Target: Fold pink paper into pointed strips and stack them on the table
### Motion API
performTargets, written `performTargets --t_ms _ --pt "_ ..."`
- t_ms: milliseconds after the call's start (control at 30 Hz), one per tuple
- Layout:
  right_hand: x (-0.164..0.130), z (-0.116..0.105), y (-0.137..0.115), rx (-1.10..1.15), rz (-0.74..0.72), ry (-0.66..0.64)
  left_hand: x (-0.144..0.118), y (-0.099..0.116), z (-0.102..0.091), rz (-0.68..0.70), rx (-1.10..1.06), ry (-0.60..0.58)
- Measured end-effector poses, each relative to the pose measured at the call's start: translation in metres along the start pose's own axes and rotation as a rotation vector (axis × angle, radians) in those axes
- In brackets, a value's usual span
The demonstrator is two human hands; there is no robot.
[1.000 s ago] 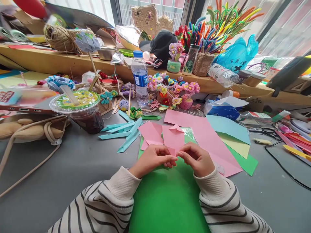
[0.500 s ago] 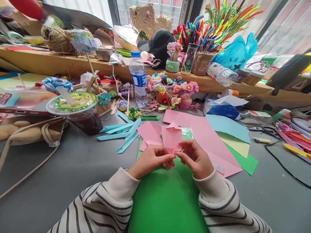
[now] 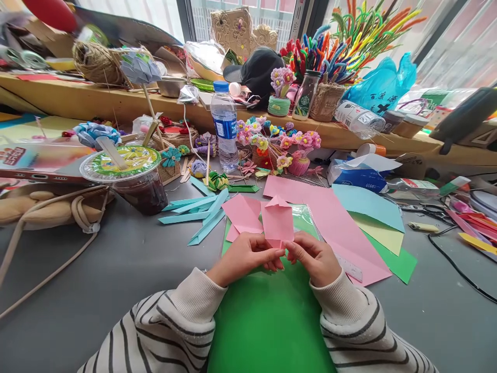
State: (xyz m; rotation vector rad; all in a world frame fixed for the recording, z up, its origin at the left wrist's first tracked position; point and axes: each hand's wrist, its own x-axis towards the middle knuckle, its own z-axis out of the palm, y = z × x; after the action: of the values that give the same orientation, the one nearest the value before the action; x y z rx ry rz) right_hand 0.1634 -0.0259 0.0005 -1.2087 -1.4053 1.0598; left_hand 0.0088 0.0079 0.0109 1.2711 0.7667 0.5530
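Little is being shifted since half a second ago: the folded pink paper (image 3: 278, 221) is being held a shade higher against the view, and the fingertips of both hands are being kept pinched at its lower edge, as they were before. The left hand (image 3: 245, 257) is being closed on the bottom left corner of the paper, thumb and forefinger pressed together on it, while the right hand (image 3: 315, 257) is being closed on the bottom right corner in the same way, so that the piece is being grasped between the two and raised upright above the green sheet (image 3: 267, 316). That sheet is being lain flat on the grey table (image 3: 116, 269) just under the wrists, between the striped sleeves.

A second folded pink piece (image 3: 243, 215) is being left flat just to the left of the held one, and a large pink sheet (image 3: 334, 228) is being spread behind and to the right, with light blue, yellow and green sheets overlapping beside it. Teal paper strips (image 3: 198, 212) are being left scattered to the left. Farther back, a water bottle (image 3: 224, 127) is being stood upright near small paper flowers (image 3: 272, 142), and a lidded drink cup (image 3: 130, 176) is being kept at the far left.
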Motion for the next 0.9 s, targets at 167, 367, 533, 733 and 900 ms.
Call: performTargets --t_ms 167,367,533,733,900 --pt "0.001 -0.001 0.002 -0.037 -0.023 0.016 -0.001 -0.001 0.0 -0.017 0.023 -0.013" --pt "-0.001 0.005 0.004 -0.024 -0.04 0.088 0.0 -0.001 0.0 -0.008 0.004 -0.025" --pt "-0.002 0.007 0.003 -0.055 -0.073 0.156 0.0 0.0 0.002 0.001 -0.034 -0.026" --pt "-0.002 0.007 0.002 -0.08 -0.052 0.174 0.0 0.003 0.004 -0.015 -0.012 0.052" --pt "-0.001 0.009 0.005 -0.078 -0.041 0.178 0.001 0.001 0.003 -0.029 0.006 0.061"
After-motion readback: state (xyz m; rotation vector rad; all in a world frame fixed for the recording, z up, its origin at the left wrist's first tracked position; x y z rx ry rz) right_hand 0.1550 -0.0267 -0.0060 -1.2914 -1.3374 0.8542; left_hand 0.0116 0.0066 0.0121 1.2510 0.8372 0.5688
